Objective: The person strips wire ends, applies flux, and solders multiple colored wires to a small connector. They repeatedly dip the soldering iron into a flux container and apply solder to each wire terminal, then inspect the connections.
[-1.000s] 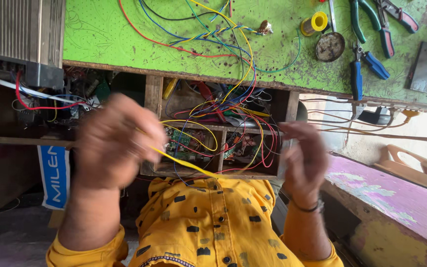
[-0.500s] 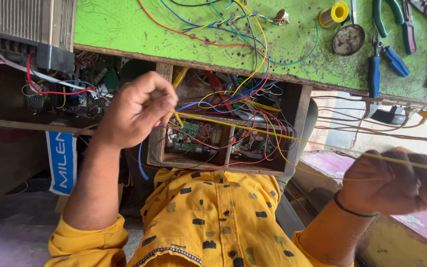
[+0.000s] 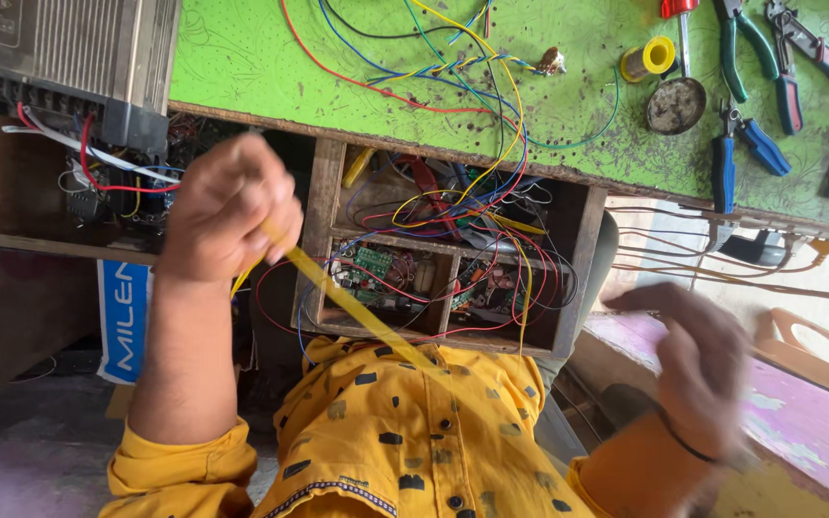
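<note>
yellow wire (image 3: 357,312) runs diagonally from centre-left of frame down toward lower centre, over the yellow spotted shirt (image 3: 414,432); far end gets lost against the fabric, can't tell where it stops.

l to r: upper left, grey ribbed unit (image 3: 69,48) on the green bench (image 3: 242,58), w/ red + white leads hanging below it. left hand (image 3: 227,216) centre-left, grip closed on the upper end of the yellow wire, fingers curled tight round it. centre, open wooden drawer (image 3: 448,259) stuffed w/ circuit boards and tangled wires. right hand (image 3: 702,369) lower right, motion-blurred; looks half open, fingers loosely curled, but can't tell if anything is in it. upper right of bench: solder spool (image 3: 650,59), pliers w/ blue handles (image 3: 746,153), green-handled pliers (image 3: 746,48).

risks, as i judge it: wire passes just in front of the drawer tangle, so a pull could snag a loop and drag a board or lead out. w/ only one hand clearly holding, the free end could whip or slip. a hard tug against a tight grip could stretch or kink the wire. loose leads on the bench edge also hang near the drawer and could catch.
</note>
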Demonstrator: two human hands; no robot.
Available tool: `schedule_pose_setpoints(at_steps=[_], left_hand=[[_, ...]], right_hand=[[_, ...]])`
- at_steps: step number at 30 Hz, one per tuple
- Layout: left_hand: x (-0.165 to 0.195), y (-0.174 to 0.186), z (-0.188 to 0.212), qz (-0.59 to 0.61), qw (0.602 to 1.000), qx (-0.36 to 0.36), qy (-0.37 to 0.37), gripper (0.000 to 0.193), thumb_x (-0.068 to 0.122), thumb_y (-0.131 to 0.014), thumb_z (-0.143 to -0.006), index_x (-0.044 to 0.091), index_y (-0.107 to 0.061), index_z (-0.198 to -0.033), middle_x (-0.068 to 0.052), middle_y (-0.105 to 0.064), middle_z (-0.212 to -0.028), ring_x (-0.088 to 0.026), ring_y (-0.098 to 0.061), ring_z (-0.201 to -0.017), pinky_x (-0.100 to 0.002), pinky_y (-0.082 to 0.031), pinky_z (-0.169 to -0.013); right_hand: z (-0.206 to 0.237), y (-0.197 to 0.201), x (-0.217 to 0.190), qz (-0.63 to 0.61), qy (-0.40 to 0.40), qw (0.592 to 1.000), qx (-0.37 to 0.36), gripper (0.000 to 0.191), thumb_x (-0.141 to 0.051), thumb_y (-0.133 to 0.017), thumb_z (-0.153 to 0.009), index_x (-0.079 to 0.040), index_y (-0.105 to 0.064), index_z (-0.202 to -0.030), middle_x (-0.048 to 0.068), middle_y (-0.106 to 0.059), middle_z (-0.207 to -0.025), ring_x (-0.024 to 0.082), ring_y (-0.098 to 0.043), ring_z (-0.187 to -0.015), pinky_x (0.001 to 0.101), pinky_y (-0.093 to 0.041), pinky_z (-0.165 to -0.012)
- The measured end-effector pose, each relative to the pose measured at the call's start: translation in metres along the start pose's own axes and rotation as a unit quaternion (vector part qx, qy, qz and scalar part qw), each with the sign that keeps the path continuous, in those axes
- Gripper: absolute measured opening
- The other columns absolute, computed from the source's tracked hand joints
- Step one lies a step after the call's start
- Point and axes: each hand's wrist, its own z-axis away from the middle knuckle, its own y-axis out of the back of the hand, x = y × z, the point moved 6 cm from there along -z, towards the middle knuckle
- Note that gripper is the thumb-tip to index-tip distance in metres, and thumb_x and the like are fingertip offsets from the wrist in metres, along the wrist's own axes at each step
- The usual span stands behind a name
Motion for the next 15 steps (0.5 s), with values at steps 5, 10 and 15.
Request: schedule_pose_setpoints(at_steps=[5, 10, 15], left_hand=[[0.034, -0.02, 0.037, -0.067, 0.964, -0.251, 0.062, 0.028, 0.028, -0.069, -0.106, 0.003, -0.061, -0.096, -0.005, -0.065, -0.077, -0.014, -0.06, -0.065, -0.029, -0.048, -0.057], [0.074, -0.014, 0.068, -0.32, 0.923, -0.143, 0.159, 0.019, 0.022, -0.066, -0.101, 0.005, -0.066, -0.094, -0.004, -0.068, -0.078, -0.014, -0.065, -0.067, -0.028, -0.056, -0.058], [0.074, 0.007, 0.081, -0.6, 0.781, 0.049, 0.165, 0.02, 0.017, -0.07, -0.089, 0.001, -0.069, -0.1, -0.013, -0.078, -0.102, -0.023, -0.073, -0.094, -0.034, -0.056, -0.081]], right_hand=[[-0.042, -0.135, -0.026, 0.017, 0.169, 0.975, -0.143, 0.023, -0.013, -0.079, -0.086, -0.006, -0.074, -0.107, 0.012, -0.073, -0.099, 0.028, -0.071, -0.09, 0.0371, -0.057, -0.078], [-0.057, -0.225, -0.061, 0.12, 0.355, 0.921, -0.108, 0.027, -0.011, -0.07, -0.09, -0.006, -0.07, -0.116, 0.01, -0.068, -0.105, 0.028, -0.068, -0.091, 0.0419, -0.055, -0.083], [-0.072, -0.239, -0.069, 0.132, 0.379, 0.913, -0.071, 0.023, -0.008, -0.07, -0.085, -0.007, -0.069, -0.108, 0.008, -0.068, -0.103, 0.027, -0.069, -0.09, 0.0414, -0.056, -0.08]])
